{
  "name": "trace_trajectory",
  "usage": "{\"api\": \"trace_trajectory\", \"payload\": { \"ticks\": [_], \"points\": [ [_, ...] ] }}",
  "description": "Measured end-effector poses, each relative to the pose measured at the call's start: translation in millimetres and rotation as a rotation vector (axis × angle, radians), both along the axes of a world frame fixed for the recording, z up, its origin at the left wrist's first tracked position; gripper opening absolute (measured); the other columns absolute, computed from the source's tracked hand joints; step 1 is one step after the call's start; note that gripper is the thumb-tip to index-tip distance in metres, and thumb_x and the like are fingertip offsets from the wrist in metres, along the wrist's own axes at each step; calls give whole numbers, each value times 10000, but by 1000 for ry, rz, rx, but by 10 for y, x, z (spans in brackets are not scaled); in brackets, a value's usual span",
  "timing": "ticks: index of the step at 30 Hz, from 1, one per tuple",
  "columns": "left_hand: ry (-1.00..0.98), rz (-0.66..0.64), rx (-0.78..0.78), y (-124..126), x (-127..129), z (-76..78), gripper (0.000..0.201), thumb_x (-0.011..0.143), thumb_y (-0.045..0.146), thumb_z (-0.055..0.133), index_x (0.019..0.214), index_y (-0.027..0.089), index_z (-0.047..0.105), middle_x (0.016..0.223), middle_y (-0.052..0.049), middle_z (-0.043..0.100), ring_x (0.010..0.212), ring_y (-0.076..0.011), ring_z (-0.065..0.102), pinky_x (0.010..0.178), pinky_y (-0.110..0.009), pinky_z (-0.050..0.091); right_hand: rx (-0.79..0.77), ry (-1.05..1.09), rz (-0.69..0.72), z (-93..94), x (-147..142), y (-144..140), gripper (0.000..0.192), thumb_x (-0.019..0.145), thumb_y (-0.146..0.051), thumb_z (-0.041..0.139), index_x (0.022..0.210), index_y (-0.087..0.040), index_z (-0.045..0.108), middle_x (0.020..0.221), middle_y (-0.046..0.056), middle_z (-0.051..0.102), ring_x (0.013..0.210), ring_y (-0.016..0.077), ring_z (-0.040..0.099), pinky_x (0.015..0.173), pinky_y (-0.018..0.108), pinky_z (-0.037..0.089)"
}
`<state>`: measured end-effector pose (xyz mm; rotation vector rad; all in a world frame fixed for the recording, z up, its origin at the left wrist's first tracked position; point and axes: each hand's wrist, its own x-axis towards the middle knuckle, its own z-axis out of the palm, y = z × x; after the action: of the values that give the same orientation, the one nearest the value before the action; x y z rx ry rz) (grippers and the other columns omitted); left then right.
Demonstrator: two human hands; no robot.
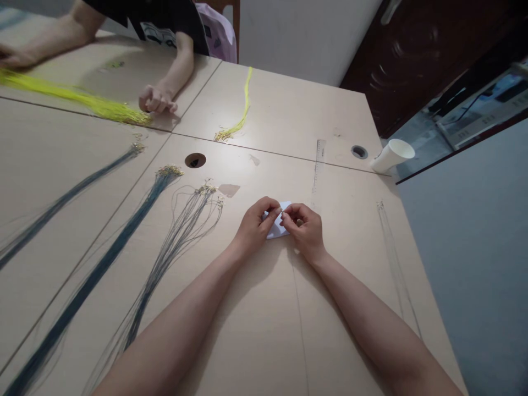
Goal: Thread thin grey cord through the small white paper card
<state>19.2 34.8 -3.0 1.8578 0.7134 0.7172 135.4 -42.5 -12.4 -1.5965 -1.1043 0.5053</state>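
Observation:
My left hand (264, 223) and my right hand (303, 225) meet at mid-table, thumb and forefinger of each pinched closed. Their fingertips almost touch over a small white card or paper (277, 230). Something tiny is between the fingertips, too small to make out. A thin dark line (299, 311) runs from beneath my right hand down the table toward me. Left of my hands lies a loose bundle of dark grey lines (165, 256) with small gold-coloured metal ends.
Farther left lie two more dark bundles (124, 250) (70, 203). Yellow strands (74, 96) lie near a co-worker's hand (158, 100), a smaller yellow bunch (243, 113) beside them. Rightward are a clear ruler (318, 165), a white paper cup (394, 155) and a few lines (391, 247).

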Motion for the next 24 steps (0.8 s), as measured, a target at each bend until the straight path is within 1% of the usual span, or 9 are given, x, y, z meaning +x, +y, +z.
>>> {"api": "trace_trajectory", "payload": {
  "ticks": [9,18,24],
  "points": [
    [5,-12,16,2,4,5,144,844,262,449,751,170,509,723,11,508,661,-98,444,592,-225,346,7,-8,-13,-8,-2,-3,31,745,-212,545,750,-188,564,663,-2,597,602,126,565,536,236,406],
    [8,-24,27,2,6,9,148,842,263,449,744,169,511,717,10,512,657,-99,444,591,-228,351,-3,-31,-16,-6,-10,-3,25,739,-206,539,746,-196,560,657,-9,594,590,123,553,539,242,413],
    [1,4,35,3,12,-9,154,844,281,454,757,169,514,728,2,524,662,-102,455,593,-229,361,5,-10,-23,-20,-9,4,40,751,-227,539,754,-193,559,671,-1,598,601,126,567,540,242,422]
  ]
}}
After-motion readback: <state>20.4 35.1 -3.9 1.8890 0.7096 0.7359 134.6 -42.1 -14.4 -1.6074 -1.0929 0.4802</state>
